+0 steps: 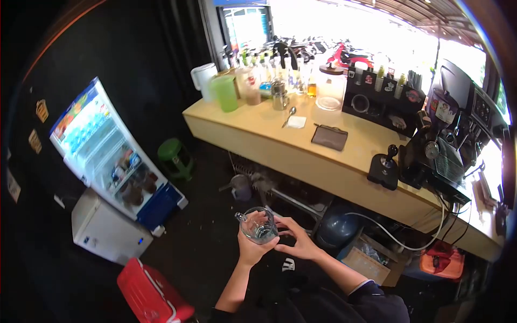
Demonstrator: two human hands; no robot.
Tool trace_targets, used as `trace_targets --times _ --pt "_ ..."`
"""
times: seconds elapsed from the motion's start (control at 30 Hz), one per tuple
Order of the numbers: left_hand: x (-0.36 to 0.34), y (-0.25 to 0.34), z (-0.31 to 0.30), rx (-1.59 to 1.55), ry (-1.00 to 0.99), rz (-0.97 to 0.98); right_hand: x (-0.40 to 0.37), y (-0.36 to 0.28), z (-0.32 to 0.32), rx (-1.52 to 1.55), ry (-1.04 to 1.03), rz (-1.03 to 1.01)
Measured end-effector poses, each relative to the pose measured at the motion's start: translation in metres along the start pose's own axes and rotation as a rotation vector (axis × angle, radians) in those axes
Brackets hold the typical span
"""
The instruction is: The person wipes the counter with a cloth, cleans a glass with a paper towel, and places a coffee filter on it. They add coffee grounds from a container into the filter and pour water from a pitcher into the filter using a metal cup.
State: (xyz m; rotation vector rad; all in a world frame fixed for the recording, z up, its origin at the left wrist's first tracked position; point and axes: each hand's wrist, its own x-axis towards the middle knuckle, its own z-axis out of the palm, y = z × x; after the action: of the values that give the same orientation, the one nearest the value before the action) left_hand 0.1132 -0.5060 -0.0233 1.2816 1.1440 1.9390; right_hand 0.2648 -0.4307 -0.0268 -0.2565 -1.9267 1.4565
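A clear glass mug is tilted toward me in front of my body, its handle pointing left. My left hand is closed around the mug's lower side, and its fingers show through the glass. At the right side, my right hand curves its fingertips and thumb against the mug, with a gap between palm and glass. The mug looks empty. Both hands are above the dark floor, short of the counter.
The wooden counter carries a green pitcher, a spoon, a brown pouch, a tamper and an espresso machine. A display fridge, a white freezer and a red cooler stand left.
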Motion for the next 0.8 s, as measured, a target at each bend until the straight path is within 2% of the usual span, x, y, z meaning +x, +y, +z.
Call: trace_targets --times 0.1,0.2,0.27,0.4,0.47,0.5,0.53,0.63,0.8 --pt "0.057 -0.018 0.004 0.065 -0.033 -0.011 0.031 0.022 -0.039 -0.055 0.163 0.045" --pt "0.113 -0.032 0.010 0.061 -0.061 0.036 0.074 0.026 -0.091 -0.287 0.342 -0.028" --pt "0.144 -0.046 0.012 0.022 -0.077 0.023 0.106 0.023 -0.126 -0.589 0.455 -0.099" --pt "0.201 -0.077 0.008 0.020 -0.111 -0.024 0.162 0.047 -0.177 -0.810 0.605 -0.049" --pt "0.233 -0.093 0.005 0.000 -0.141 0.006 0.185 0.066 -0.196 -1.059 0.608 0.057" --pt "0.250 -0.100 0.003 0.005 -0.155 0.003 0.195 0.074 -0.203 -1.077 0.602 0.150" --pt "0.268 -0.108 0.003 -0.001 -0.177 0.000 0.205 0.082 -0.209 -1.082 0.623 0.160" --pt "0.315 -0.134 -0.001 -0.079 -0.218 -0.022 0.218 0.109 -0.216 -1.266 0.566 0.636" --pt "0.392 -0.158 -0.022 -0.177 -0.376 -0.012 0.219 0.133 -0.257 -1.375 0.583 0.834"
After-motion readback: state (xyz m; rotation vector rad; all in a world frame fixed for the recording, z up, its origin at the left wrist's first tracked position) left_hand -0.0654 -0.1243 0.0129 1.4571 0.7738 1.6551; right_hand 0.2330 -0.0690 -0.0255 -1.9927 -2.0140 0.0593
